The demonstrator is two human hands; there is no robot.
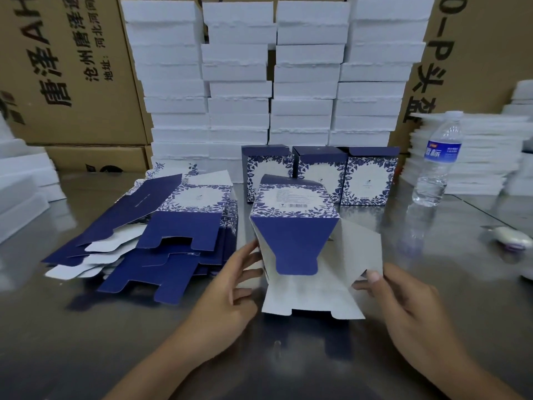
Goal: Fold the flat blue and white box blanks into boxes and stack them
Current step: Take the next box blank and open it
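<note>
A half-formed blue and white box lies on its side in the middle of the steel table, its open end towards me with the bottom flaps spread. My left hand touches the left flap edge with its fingertips. My right hand pinches the corner of the white right flap. A fanned pile of flat blanks lies to the left. Three finished boxes stand in a row behind.
Tall stacks of white foam boxes line the back, with brown cartons behind. A water bottle stands at the right by a stack of white foam sheets. A small white object lies far right.
</note>
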